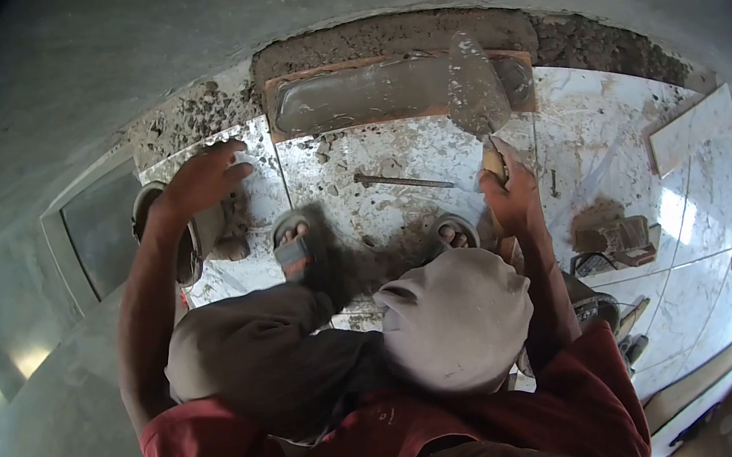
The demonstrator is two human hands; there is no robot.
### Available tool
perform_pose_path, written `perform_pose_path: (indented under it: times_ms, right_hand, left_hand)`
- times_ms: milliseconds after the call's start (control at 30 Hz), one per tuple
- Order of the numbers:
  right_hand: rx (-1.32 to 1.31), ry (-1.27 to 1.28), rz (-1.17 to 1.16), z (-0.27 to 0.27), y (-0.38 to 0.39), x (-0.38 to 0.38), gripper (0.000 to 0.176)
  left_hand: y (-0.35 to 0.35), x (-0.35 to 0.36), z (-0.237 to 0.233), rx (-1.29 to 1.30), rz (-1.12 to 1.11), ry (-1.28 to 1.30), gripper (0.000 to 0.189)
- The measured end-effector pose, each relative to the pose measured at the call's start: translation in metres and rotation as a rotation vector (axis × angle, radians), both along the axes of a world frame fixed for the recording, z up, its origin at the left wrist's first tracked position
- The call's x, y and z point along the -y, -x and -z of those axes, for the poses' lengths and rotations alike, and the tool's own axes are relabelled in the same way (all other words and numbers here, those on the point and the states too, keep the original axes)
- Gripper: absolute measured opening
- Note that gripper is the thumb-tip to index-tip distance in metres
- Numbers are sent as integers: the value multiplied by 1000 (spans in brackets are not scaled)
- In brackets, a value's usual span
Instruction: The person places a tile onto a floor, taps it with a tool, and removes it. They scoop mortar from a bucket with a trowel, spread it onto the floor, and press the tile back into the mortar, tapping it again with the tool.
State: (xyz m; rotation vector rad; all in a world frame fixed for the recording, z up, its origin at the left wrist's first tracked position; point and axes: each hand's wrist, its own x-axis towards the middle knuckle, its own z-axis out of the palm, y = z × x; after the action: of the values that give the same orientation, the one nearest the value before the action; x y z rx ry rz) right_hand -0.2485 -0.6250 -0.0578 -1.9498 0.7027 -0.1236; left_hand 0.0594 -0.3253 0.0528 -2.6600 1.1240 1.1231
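My right hand [510,185] is closed round the wooden handle of a pointed trowel [475,87]. The trowel's mortar-smeared blade lies over the right part of a long tile [357,96] with wet grey mortar on it and a reddish edge. My left hand [208,180] is off to the left, above a bucket [186,244], its fingers apart and nothing seen in them. Between my hands a long metal rod [401,180] lies on the splattered white floor.
Rough mortar [608,50] runs along the wall base. At the right are a broken white tile piece [694,129], a brown block [624,234] and a dark container [592,304]. My sandalled feet [293,243] stand on the floor tiles.
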Motion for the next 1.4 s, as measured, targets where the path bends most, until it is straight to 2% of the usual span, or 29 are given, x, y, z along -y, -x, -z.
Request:
perform_pose_path:
  times_ms: [100,167,200,267,333,433,500,533,600,667,800,867,1000,1067,1200,1267,1400]
  right_hand:
    - [-83,-5,-119,2,0,-4,47]
    - [-81,18,-80,0,-3,-3,47]
    - [-89,20,-48,-2,0,-4,47]
    - [-13,81,-16,-6,1,15,45]
    - [-106,39,76,-14,5,44,43]
    - [-284,89,107,-24,7,93,43]
    - [-358,23,122,-44,2,109,45]
    - [-366,34,136,-46,1,112,45]
    - [-442,-15,110,-48,-2,119,46]
    - [-411,-74,107,-37,5,133,47]
    - [-507,-54,46,-42,-1,145,50]
    - [-540,-158,15,-43,-3,153,50]
    - [-678,-60,-13,-47,-17,162,48]
    - [-692,-21,-31,-51,-28,157,47]
    - [-652,-120,-64,-45,-55,155,48]
    - [-643,-170,-223,-39,-74,152,48]
    - [-649,-145,-322,-36,-110,135,46]
  left_hand:
    - [14,-17,35,-34,0,22,40]
    - [12,-27,64,-55,-145,91,38]
    - [14,-33,78,-66,-129,98,38]
    - [17,-42,104,3,-397,274,36]
    - [16,-49,126,59,-399,299,36]
    - [0,-72,174,79,-631,303,40]
    - [-2,-72,186,70,-678,357,42]
    - [-2,-74,193,73,-752,404,43]
    - [-3,-77,204,85,-771,414,43]
    - [-2,-83,215,71,-819,517,42]
    - [6,-91,221,19,-864,562,39]
    - [9,-91,217,1,-882,542,38]
    - [21,-102,220,-16,-950,665,38]
    - [28,-92,208,-46,-988,703,39]
    - [34,-76,196,-40,-938,724,40]
    - [35,-75,200,-27,-926,717,42]
    - [38,-70,198,-36,-894,733,43]
